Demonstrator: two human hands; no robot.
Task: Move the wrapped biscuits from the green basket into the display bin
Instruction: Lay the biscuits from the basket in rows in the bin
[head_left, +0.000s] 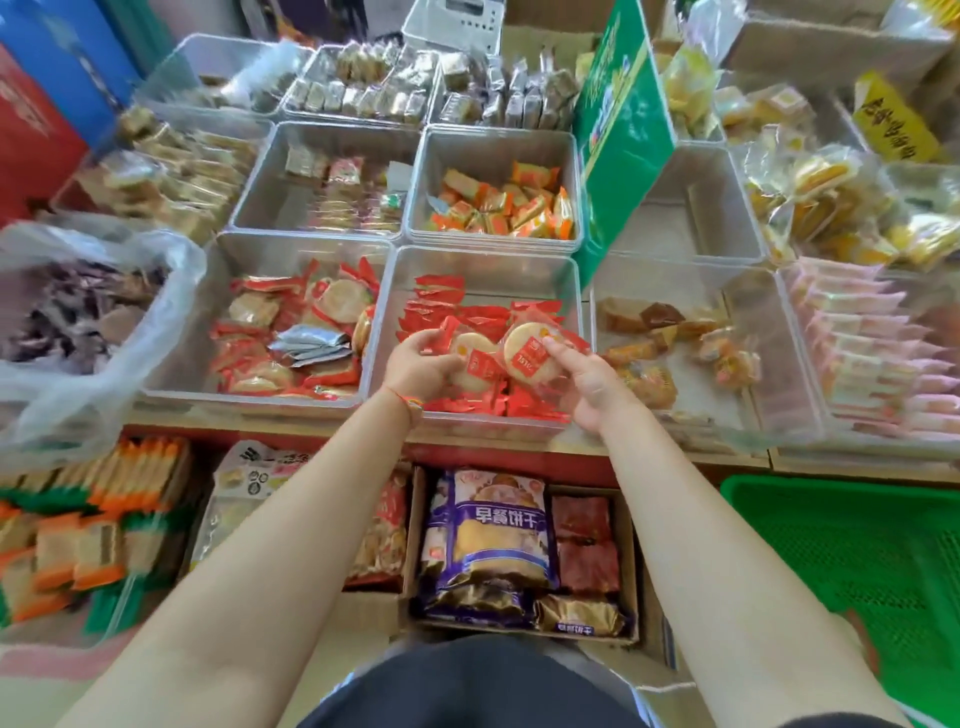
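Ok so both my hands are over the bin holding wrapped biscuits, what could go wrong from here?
1. The right hand only pinches its wrapped biscuit at the edge, so it may slip and land crooked.
2. The display bin is already heaped with red packets near the front wall, so more could spill over.
3. The neighbouring bin holds similar red packets, so a mix-up seems possible.

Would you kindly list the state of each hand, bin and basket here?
left hand: grips a wrapped biscuit over the display bin.
right hand: holds another wrapped biscuit.
display bin: partly filled with red packets.
green basket: visible part empty.
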